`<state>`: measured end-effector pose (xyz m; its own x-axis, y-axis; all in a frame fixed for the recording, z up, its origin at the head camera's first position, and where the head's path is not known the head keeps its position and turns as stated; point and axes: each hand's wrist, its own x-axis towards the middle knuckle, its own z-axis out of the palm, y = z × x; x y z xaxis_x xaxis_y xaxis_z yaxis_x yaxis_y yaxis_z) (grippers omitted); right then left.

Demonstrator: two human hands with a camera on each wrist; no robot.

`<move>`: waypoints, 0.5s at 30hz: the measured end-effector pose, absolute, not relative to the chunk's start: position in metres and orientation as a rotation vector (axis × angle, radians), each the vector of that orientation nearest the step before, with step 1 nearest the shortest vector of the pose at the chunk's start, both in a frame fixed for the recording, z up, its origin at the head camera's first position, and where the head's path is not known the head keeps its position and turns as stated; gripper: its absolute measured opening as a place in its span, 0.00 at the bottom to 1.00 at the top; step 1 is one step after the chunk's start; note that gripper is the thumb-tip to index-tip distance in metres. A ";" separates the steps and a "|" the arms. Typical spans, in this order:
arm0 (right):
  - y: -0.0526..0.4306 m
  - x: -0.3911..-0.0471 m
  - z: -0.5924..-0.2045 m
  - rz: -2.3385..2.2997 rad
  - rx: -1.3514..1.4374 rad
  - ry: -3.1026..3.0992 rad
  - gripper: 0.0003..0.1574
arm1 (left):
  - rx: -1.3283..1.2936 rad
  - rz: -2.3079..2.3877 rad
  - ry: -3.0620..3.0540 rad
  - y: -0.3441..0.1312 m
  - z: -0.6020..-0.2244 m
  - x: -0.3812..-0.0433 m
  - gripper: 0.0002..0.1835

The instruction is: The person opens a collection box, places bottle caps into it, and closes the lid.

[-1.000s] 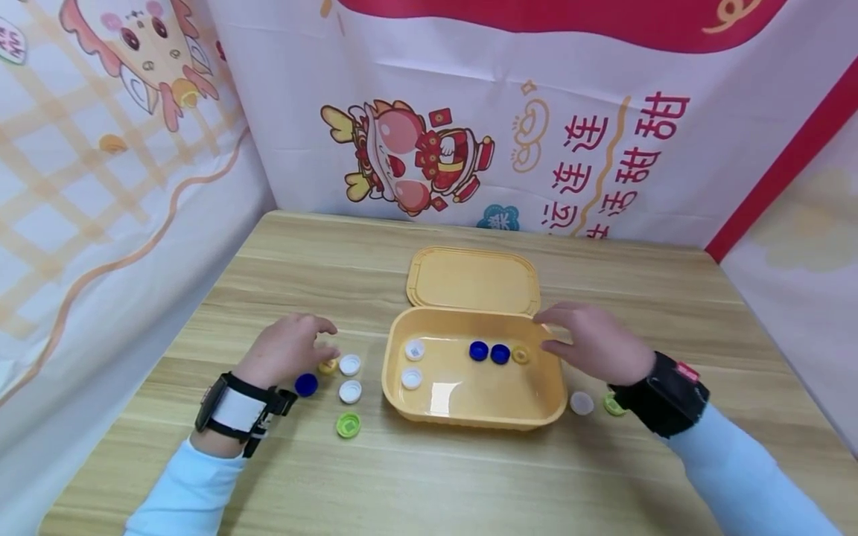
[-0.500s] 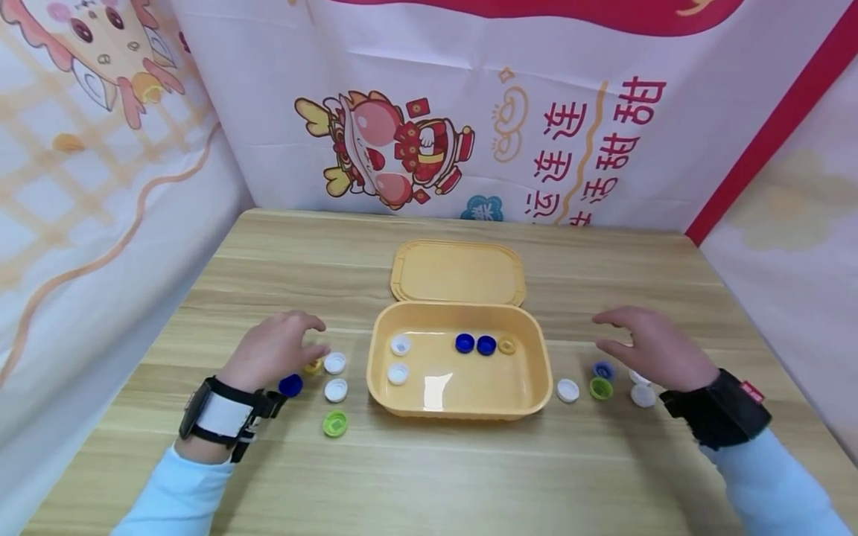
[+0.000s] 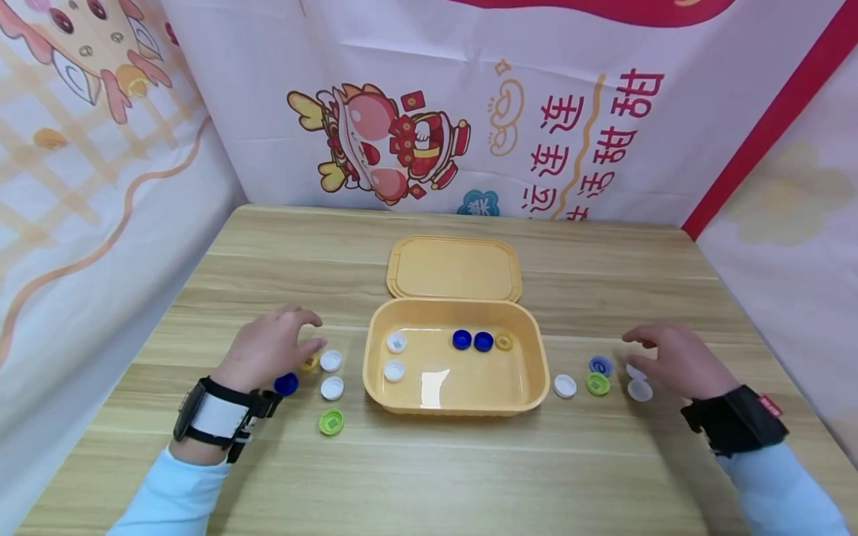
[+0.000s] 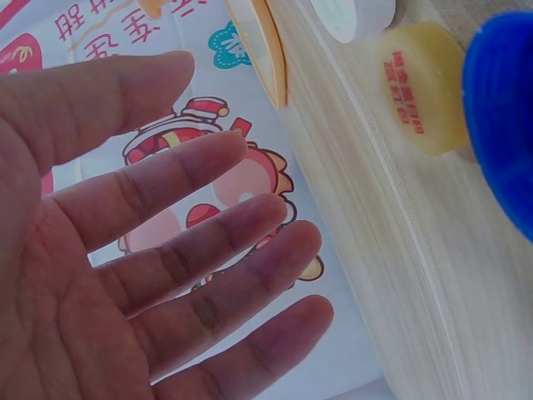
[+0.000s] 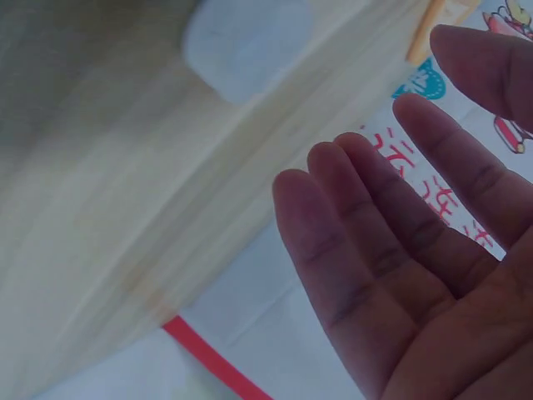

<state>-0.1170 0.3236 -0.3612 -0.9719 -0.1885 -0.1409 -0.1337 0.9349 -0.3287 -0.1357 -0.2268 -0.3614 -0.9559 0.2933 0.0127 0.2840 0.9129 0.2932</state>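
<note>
Box [image 3: 375,372] centre of table [image 3: 429,461], five caps in, nine out | left hand [image 3: 268,348] fingers relaxed, empty, over yellow cap [image 3: 310,364] | right hand [image 3: 673,359] fingers loose, empty, over white caps [image 3: 640,390] | left wrist view alone shows yellow cap's red print

In the right wrist view the white cap [image 5: 246,46] and table [image 5: 125,208] are blurred. The left hand [image 3: 268,348] partly hides a yellow cap [image 3: 309,364], and the left wrist view's edge cuts off the blue cap [image 4: 504,108]. A white cap [image 3: 634,371] sits half hidden under the right hand [image 3: 677,361].
</note>
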 end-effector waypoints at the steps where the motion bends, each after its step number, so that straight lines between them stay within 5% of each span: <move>1: 0.325 -0.117 -0.363 -0.481 -0.231 2.912 0.23 | 0.458 0.456 3.044 -0.227 -0.361 -0.135 0.17; 15: 0.332 -0.120 -0.385 -0.525 -0.150 2.778 0.17 | 0.471 0.446 3.043 -0.227 -0.364 -0.137 0.17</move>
<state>-0.1201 0.3320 -0.3848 -0.9466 -0.1584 -0.2807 -0.0451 0.9274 -0.3714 -0.1366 -0.2273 -0.3642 -0.9537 0.3005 0.0141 0.2919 0.9130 0.2850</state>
